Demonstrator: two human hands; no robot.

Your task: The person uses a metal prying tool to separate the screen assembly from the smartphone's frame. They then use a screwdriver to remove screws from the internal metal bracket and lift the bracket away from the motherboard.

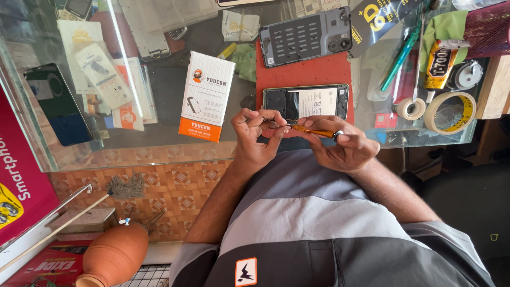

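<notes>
My right hand [345, 146] grips a small orange-handled screwdriver [314, 131] held level over the near edge of the glass counter. My left hand [256, 133] pinches at the screwdriver's metal tip with thumb and forefinger. Just beyond both hands an opened phone [307, 102] lies face down on a red mat [303, 72], its battery and inner parts showing. The phone's dark grey back cover [305, 36] with the camera cut-out lies further back on the same mat.
A white and orange box [206, 95] lies left of the mat. Two tape rolls [449, 111], a glue tube [440, 64] and green tweezers [401, 56] sit at the right. A black phone [57, 103] lies far left. A clay pot [114, 255] stands below.
</notes>
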